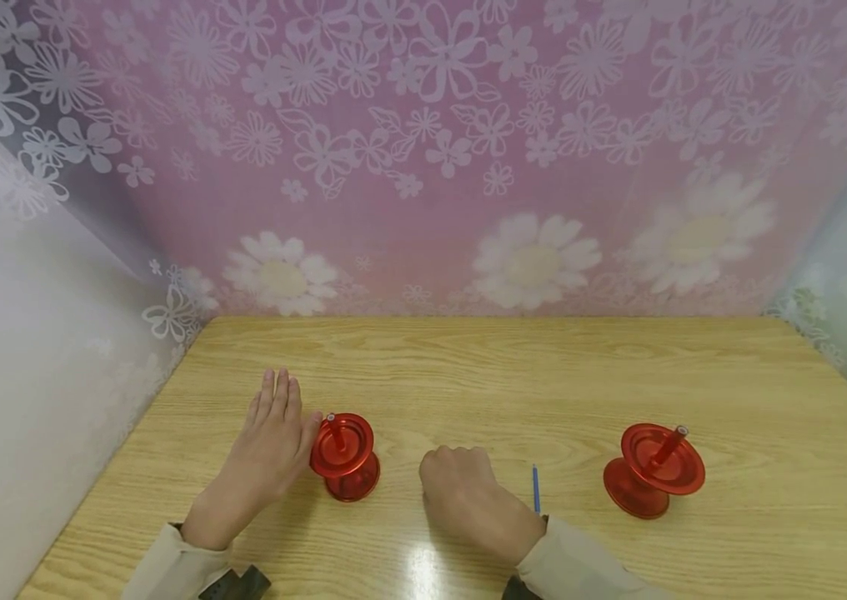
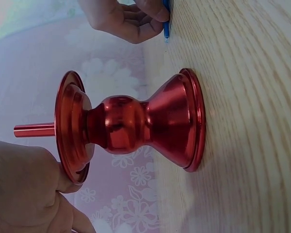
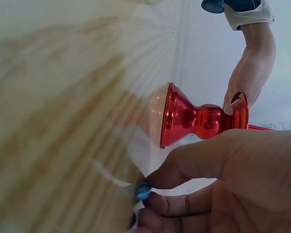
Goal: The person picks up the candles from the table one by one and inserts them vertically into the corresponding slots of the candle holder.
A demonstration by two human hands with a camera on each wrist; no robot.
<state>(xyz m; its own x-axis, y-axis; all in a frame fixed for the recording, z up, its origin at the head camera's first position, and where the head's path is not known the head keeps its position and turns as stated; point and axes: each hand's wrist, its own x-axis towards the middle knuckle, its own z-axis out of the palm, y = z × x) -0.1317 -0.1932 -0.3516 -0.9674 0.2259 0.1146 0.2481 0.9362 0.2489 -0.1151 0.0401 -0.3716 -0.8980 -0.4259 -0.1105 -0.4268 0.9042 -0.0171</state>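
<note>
A shiny red metal candlestick, with a round dish and an upright tube, stands on the table. My left hand is beside it, fingers straight and the thumb right at the dish's rim, as the left wrist view also shows. To the right of that candlestick, my right hand is low over the table with fingers curled. Its thumb and fingers pinch a thin blue stick, mostly hidden by the hand in the head view. The left wrist view shows the stick's tip close along the tabletop.
A second red candlestick stands farther right. Another thin blue stick lies between it and my right hand. Behind the wooden table rises a pink flowered backdrop, with pale sheets at both sides.
</note>
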